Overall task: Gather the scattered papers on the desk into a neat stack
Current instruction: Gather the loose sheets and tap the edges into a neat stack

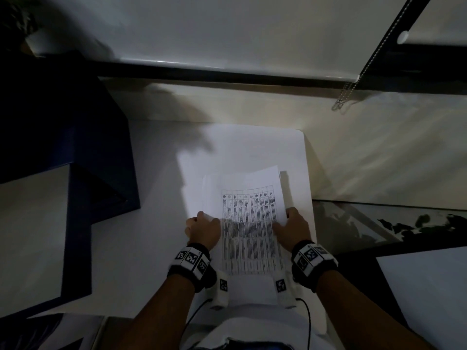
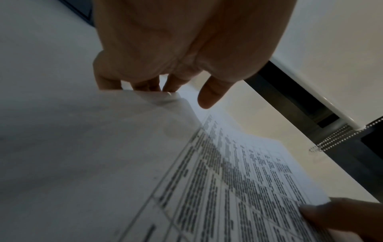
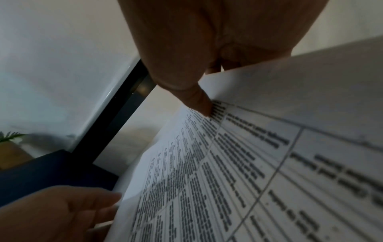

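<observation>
A stack of white papers (image 1: 250,218) with a printed table on its top sheet is held between both hands just above the white desk (image 1: 131,248). My left hand (image 1: 202,227) grips the stack's left edge; the fingers (image 2: 145,83) curl behind the sheets and the thumb (image 2: 209,96) hovers over the top. My right hand (image 1: 290,228) pinches the right edge, its thumb (image 3: 199,99) pressing on the printed sheet (image 3: 228,163). The sheets (image 2: 238,188) bow slightly and their left edges are uneven. A larger blank white sheet (image 1: 252,152) lies on the desk under the stack.
A dark blue box-like unit (image 1: 63,147) stands on the desk at the left. A glass surface (image 1: 379,223) adjoins the desk on the right. A window blind's bead chain (image 1: 341,99) hangs at the back right. A potted plant (image 1: 15,21) is at the far left corner.
</observation>
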Available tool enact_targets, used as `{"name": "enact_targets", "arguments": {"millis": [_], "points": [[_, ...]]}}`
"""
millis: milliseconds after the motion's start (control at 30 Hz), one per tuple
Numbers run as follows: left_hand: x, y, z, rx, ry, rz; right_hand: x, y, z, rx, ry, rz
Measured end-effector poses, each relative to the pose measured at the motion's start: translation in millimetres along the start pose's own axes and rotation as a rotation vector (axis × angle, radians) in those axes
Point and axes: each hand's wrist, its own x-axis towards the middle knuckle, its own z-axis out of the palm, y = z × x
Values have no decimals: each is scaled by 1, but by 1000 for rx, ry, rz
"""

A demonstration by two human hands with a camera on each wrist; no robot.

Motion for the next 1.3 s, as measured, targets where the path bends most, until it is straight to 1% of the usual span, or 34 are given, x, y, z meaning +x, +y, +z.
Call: {"name": "enact_targets", "arguments": {"millis": [67,133,233,300,367,467,567,600,667,700,733,767,867,1000,1100,1167,1200,1300], "points": [[6,-3,-5,9,24,3,1,1,0,18,46,-9],[12,-8,-8,-28,36,20,1,3,0,22,82,-21],[9,-9,-4,-142,37,32,-4,4,6,81,75,10],[3,-5,0,-156,38,14,-8,0,9,131,82,47],[-1,-2,3,-165,32,-4,-11,-4,12,123,37,61],[-4,3,1,-211,9,29,-11,-2,17,103,-62,40],[0,-2,-2,-194,44,67,-12,2,13,99,-62,43],[0,-3,-2,-178,46,78,-12,3,12,75,-88,46],[-1,-3,1,-136,2,93,-14,5,11,39,-154,37],[-2,-4,4,-131,-25,93,-14,5,11,46,-147,33],[-4,-3,5,-134,-41,89,-11,6,12,57,-110,35],[-2,-3,5,-145,-30,89,-9,6,11,58,-74,30],[4,-4,-2,-119,34,61,-6,5,12,-19,-94,15],[6,-3,-5,-51,9,10,7,8,17,50,-99,55],[7,1,-4,-95,-1,-27,14,5,17,64,-110,68],[7,3,-6,-71,-29,-49,13,1,17,80,-128,86],[5,5,-7,-41,-38,-61,12,-1,18,67,-131,89],[-4,9,-3,51,-13,-75,4,-7,22,-104,-103,94]]}}
